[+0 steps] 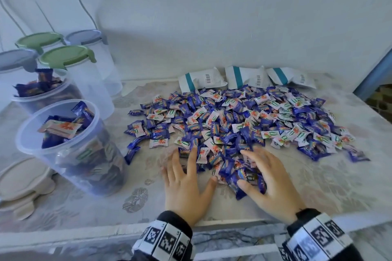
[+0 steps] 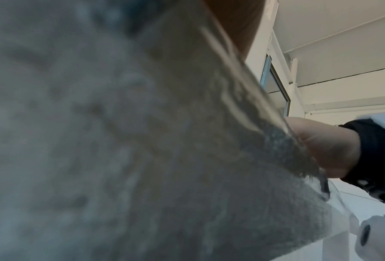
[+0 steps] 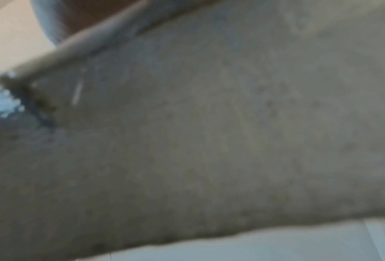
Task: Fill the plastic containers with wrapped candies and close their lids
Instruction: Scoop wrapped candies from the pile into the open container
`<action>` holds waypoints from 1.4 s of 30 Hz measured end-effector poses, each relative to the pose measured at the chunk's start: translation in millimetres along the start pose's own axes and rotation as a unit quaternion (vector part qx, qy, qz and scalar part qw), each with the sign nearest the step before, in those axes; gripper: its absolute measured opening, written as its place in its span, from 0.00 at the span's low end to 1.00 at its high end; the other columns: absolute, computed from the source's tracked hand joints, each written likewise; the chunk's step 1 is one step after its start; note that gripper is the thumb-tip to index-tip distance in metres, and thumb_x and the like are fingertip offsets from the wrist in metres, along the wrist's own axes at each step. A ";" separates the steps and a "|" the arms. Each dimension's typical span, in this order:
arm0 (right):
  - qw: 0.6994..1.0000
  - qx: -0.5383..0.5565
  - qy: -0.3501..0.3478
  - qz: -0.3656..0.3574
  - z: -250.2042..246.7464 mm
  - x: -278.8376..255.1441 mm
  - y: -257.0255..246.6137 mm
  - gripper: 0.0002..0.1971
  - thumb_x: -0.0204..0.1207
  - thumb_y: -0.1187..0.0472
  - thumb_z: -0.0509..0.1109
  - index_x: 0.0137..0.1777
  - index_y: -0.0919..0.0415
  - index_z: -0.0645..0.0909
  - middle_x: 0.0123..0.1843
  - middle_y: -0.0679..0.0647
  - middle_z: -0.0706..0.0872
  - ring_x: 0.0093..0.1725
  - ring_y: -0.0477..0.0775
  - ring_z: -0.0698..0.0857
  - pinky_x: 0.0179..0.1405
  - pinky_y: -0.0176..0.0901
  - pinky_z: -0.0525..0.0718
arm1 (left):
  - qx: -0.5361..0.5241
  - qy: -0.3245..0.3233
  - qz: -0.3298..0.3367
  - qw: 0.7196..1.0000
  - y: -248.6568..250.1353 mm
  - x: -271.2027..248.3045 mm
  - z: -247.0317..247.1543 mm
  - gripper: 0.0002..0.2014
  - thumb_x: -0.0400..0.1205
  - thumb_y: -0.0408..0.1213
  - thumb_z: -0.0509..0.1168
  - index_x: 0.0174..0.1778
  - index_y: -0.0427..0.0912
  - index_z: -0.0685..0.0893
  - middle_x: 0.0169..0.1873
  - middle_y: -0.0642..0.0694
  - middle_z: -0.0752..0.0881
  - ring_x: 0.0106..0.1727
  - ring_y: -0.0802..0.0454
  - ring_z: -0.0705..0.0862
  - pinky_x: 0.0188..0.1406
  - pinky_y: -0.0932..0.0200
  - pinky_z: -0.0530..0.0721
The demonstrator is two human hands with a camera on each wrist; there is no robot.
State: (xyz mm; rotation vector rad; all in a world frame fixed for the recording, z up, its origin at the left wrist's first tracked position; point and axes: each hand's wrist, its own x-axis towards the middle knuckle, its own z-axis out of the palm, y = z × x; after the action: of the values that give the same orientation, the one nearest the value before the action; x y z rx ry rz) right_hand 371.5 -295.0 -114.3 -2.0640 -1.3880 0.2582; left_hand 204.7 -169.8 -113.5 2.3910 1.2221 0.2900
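We see both hands at the near edge of the surface (image 1: 318, 186), at the front of the candy pile (image 1: 244, 121). Left hand (image 1: 186, 184) lies flat, fingers spread wide, fingertips touching the nearest candies, holding nothing. Right hand (image 1: 269, 180) has fingers curved over a clump of candies, cupping it against the surface. Open container (image 1: 70, 150) near the left edge is nearly full of candies, no lid on. Second open container (image 1: 42, 93) behind it, also filled. Four lidded containers (image 1: 84, 74) stand at the far left corner. Beige lids (image 1: 23, 182) lie at the near left edge. Three white packets (image 1: 246, 79) sit behind the pile. Wrist views are blurred, mostly cloth.
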 end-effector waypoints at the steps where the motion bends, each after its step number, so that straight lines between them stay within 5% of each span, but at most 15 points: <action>1: 1.000 -0.023 -0.015 0.014 1.9 -0.3 -2.2 0.34 0.66 0.23 0.52 0.73 0.21 0.49 0.83 0.45 0.53 0.82 0.46 0.49 0.78 0.51 0.53 | 0.023 -0.009 0.020 0.999 0.0 0.2 0.1 0.42 0.67 0.70 0.31 0.79 0.63 0.37 0.82 0.42 0.41 0.83 0.42 0.43 0.74 0.50 0.29; 3: 0.994 -0.073 -0.067 0.040 7.8 0.8 -7.7 0.38 0.62 0.20 0.48 0.71 0.17 0.36 0.83 0.43 0.33 0.82 0.48 0.34 0.78 0.53 0.37 | 0.037 -0.015 0.057 0.998 0.3 -0.2 0.6 0.41 0.67 0.68 0.29 0.80 0.63 0.44 0.82 0.42 0.47 0.83 0.43 0.49 0.74 0.49 0.29; 5: 0.988 -0.118 -0.097 0.035 13.5 4.5 -12.6 0.40 0.56 0.15 0.43 0.70 0.15 0.35 0.80 0.40 0.26 0.79 0.48 0.29 0.77 0.56 0.31 | -0.004 -0.009 0.060 0.998 0.0 0.4 1.0 0.40 0.70 0.66 0.36 0.77 0.55 0.63 0.78 0.41 0.60 0.79 0.40 0.58 0.81 0.43 0.43; 7: 0.991 -0.104 -0.082 0.015 16.8 8.6 -16.8 0.37 0.59 0.18 0.48 0.71 0.19 0.51 0.82 0.39 0.35 0.81 0.47 0.37 0.79 0.60 0.39 | -0.044 0.010 0.056 0.997 0.1 -0.4 1.8 0.33 0.71 0.64 0.45 0.63 0.48 0.76 0.68 0.40 0.71 0.70 0.36 0.70 0.74 0.36 0.65; 10: 0.999 -0.032 -0.001 -0.035 18.4 10.9 -21.6 0.21 0.70 0.39 0.61 0.63 0.40 0.76 0.77 0.47 0.68 0.74 0.55 0.68 0.71 0.67 0.69 | -0.017 0.050 0.086 0.995 -1.7 -1.7 5.3 0.20 0.74 0.57 0.55 0.49 0.45 0.75 0.60 0.35 0.80 0.60 0.31 0.81 0.60 0.32 0.79; 12: 0.998 -0.043 0.017 -0.043 21.1 11.2 -21.2 0.21 0.70 0.43 0.61 0.64 0.40 0.74 0.75 0.48 0.70 0.73 0.58 0.69 0.69 0.69 0.70 | 0.023 0.043 0.111 0.993 -3.0 -1.1 7.5 0.20 0.76 0.54 0.54 0.58 0.47 0.75 0.62 0.34 0.81 0.61 0.34 0.83 0.58 0.35 0.79; 15: 0.996 -0.079 -0.041 -0.023 24.9 9.6 -19.1 0.31 0.69 0.29 0.52 0.74 0.23 0.51 0.84 0.42 0.51 0.83 0.54 0.46 0.79 0.62 0.43 | 0.051 0.039 0.147 0.987 -5.6 -1.3 10.0 0.22 0.79 0.52 0.52 0.68 0.52 0.74 0.64 0.38 0.82 0.62 0.37 0.83 0.57 0.38 0.81; 16: 0.994 -0.096 -0.045 -0.028 26.2 9.1 -17.8 0.33 0.68 0.24 0.50 0.74 0.22 0.48 0.84 0.42 0.51 0.82 0.55 0.46 0.78 0.61 0.42 | 0.055 0.037 0.148 0.987 -6.0 -1.2 10.6 0.21 0.79 0.51 0.51 0.67 0.54 0.74 0.64 0.38 0.82 0.62 0.37 0.83 0.58 0.38 0.80; 20: 0.994 -0.094 0.013 -0.059 24.7 11.0 -17.6 0.30 0.70 0.23 0.52 0.68 0.33 0.73 0.73 0.51 0.75 0.72 0.62 0.71 0.69 0.61 0.68 | 0.051 0.029 0.136 0.989 -5.2 -3.1 9.8 0.22 0.84 0.58 0.42 0.62 0.52 0.75 0.63 0.38 0.82 0.62 0.37 0.82 0.59 0.38 0.79; 24: 0.988 -0.084 0.085 -0.097 22.4 12.9 -12.7 0.18 0.69 0.42 0.65 0.58 0.42 0.80 0.56 0.49 0.80 0.53 0.55 0.77 0.47 0.50 0.80 | 0.061 0.038 0.152 0.986 -6.5 -2.0 11.0 0.27 0.81 0.64 0.45 0.59 0.47 0.74 0.61 0.36 0.81 0.60 0.36 0.81 0.57 0.40 0.81; 27: 0.984 -0.096 0.108 -0.105 21.1 11.9 -8.3 0.17 0.68 0.50 0.65 0.57 0.44 0.82 0.52 0.49 0.80 0.47 0.53 0.76 0.39 0.42 0.77 | 0.038 0.082 0.168 0.982 -8.1 -1.7 15.4 0.19 0.77 0.55 0.54 0.57 0.47 0.74 0.57 0.37 0.81 0.57 0.39 0.78 0.53 0.45 0.84; 32: 0.983 -0.096 0.142 -0.073 14.6 10.5 -14.8 0.16 0.75 0.44 0.62 0.51 0.50 0.88 0.46 0.49 0.82 0.41 0.47 0.81 0.27 0.33 0.77 | 0.009 0.159 0.172 0.972 -7.2 -3.0 20.5 0.11 0.74 0.42 0.54 0.51 0.51 0.73 0.46 0.46 0.77 0.45 0.49 0.68 0.40 0.55 0.78; 35: 0.979 -0.089 0.176 -0.048 12.6 10.0 -15.3 0.17 0.75 0.44 0.62 0.45 0.54 0.88 0.41 0.49 0.81 0.32 0.42 0.77 0.24 0.29 0.67 | 0.003 0.170 0.155 0.973 -7.3 -3.4 20.2 0.10 0.74 0.40 0.53 0.50 0.52 0.73 0.43 0.46 0.78 0.43 0.49 0.67 0.37 0.57 0.73; 39: 0.970 0.004 0.242 -0.024 10.7 8.3 -13.8 0.20 0.75 0.45 0.63 0.45 0.61 0.87 0.37 0.50 0.79 0.36 0.42 0.74 0.30 0.21 0.69 | -0.051 0.172 0.136 0.974 -7.2 -4.6 15.6 0.09 0.77 0.40 0.52 0.51 0.50 0.73 0.41 0.44 0.80 0.38 0.43 0.77 0.36 0.56 0.72; 42: 0.963 0.056 0.261 -0.035 5.0 8.5 -21.6 0.22 0.74 0.44 0.63 0.43 0.64 0.87 0.34 0.56 0.81 0.37 0.43 0.76 0.36 0.14 0.68 | -0.113 0.177 0.125 0.970 -9.3 -6.9 6.1 0.09 0.78 0.40 0.50 0.51 0.51 0.71 0.40 0.45 0.77 0.39 0.46 0.75 0.38 0.54 0.71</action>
State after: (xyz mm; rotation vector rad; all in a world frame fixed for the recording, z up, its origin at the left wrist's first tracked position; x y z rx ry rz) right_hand 356.3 -280.1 -103.8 -1.8090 -1.0875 -0.2228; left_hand 196.3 -172.4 -123.2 2.3529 0.9602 0.9192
